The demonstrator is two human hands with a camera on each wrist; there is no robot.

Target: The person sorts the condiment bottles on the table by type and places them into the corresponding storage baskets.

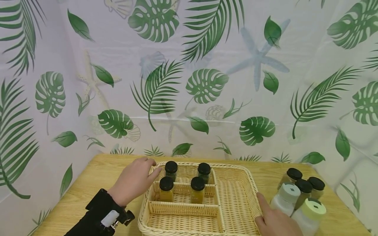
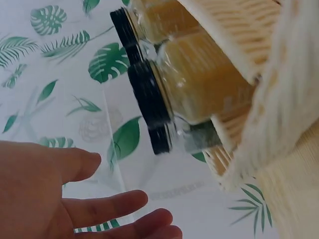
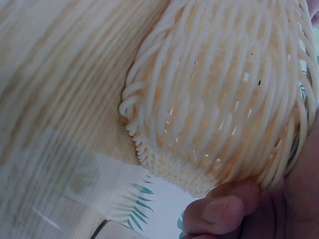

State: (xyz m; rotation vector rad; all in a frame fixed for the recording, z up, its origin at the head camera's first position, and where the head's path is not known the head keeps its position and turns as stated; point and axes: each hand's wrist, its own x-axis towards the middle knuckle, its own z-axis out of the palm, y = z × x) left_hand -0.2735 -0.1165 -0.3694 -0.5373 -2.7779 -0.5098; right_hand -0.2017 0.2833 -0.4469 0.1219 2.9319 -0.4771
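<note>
A pale wicker basket (image 1: 236,193) with compartments stands on the table. Its right rim is gripped by my right hand (image 1: 276,219), and the right wrist view shows curled fingers (image 3: 219,211) against the woven wall (image 3: 214,99). At the back left corner is my left hand (image 1: 134,180), its fingers (image 2: 107,206) extended and holding nothing. Two jars with dark contents and black lids, one left (image 1: 171,170) and one right (image 1: 204,172), occupy the back compartment. In the middle compartment are two yellow-filled jars, one left (image 1: 166,190) and one right (image 1: 197,191).
Right of the basket, three black-lidded jars (image 1: 316,188) stand close together. Before them are a white-capped bottle (image 1: 285,198) and a bottle with a yellow-green cap (image 1: 308,214). A leaf-patterned sheet (image 1: 212,131) hangs behind the wooden table (image 1: 109,167).
</note>
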